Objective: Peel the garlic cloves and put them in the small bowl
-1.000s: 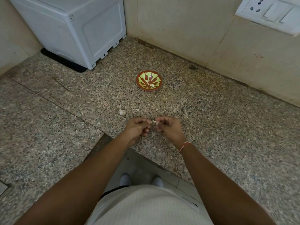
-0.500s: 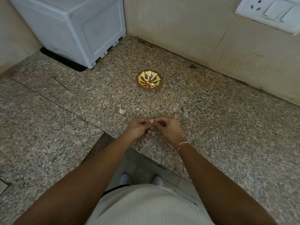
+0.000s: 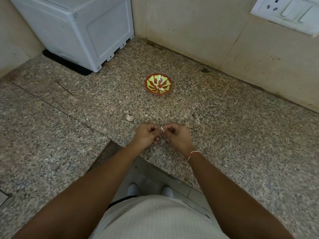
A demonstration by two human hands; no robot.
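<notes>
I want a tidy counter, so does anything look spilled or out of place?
A garlic scrap lies loose on the counter, apart from the small bowl, just beyond the left hand. Nothing else stands out.

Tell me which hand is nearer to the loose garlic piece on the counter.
Left. The left hand is just below-right of the garlic piece; the right hand is farther right.

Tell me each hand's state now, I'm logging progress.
Left hand: closed, pinching the garlic clove.
Right hand: closed, pinching the same clove.

A speckled granite counter [image 3: 224, 128] meets beige tiled walls [image 3: 189, 28], with a white switchboard [image 3: 286, 12].
</notes>
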